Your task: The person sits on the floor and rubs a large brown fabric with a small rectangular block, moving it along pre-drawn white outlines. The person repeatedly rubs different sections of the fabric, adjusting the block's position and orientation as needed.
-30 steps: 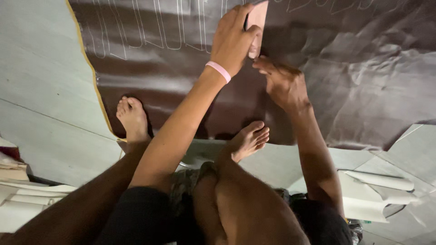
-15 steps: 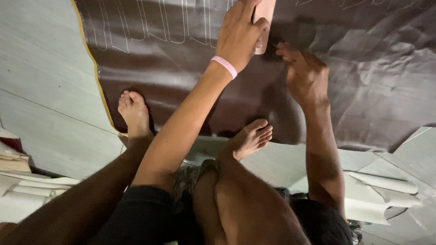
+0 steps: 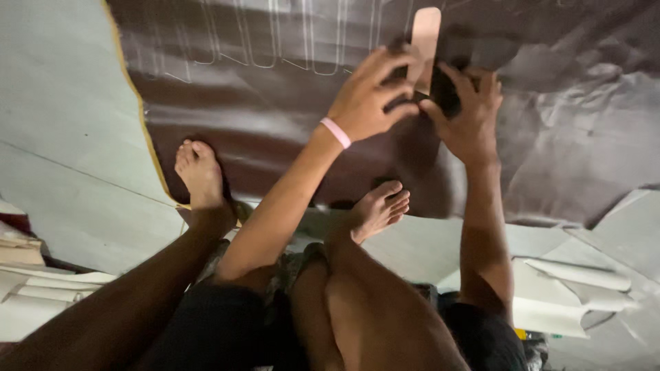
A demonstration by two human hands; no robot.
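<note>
A wide dark brown sheet (image 3: 275, 124) with white chalk outlines lies spread on the floor in front of me. My left hand (image 3: 371, 96), with a pink band on its wrist, grips the lower end of a flat pink strip with a rounded tip (image 3: 424, 38), held upright against the sheet. My right hand (image 3: 471, 120) is right beside it. Its thumb meets my left fingers, and its other fingers curl over a dark patch at the strip's base. Whether it holds anything is hidden. My bare feet (image 3: 199, 178) (image 3: 378, 209) rest on the sheet's near edge.
Pale floor boards (image 3: 62, 137) run along the left of the sheet's yellow-edged border. Rolled white paper (image 3: 577, 275) and loose white sheets lie at the lower right. Stacked flat pieces (image 3: 20, 254) sit at the left edge. The sheet is crumpled at the right (image 3: 584, 110).
My right hand has moved up and to the right to meet my left hand at the strip's base. My left hand and the strip have come slightly lower in view.
</note>
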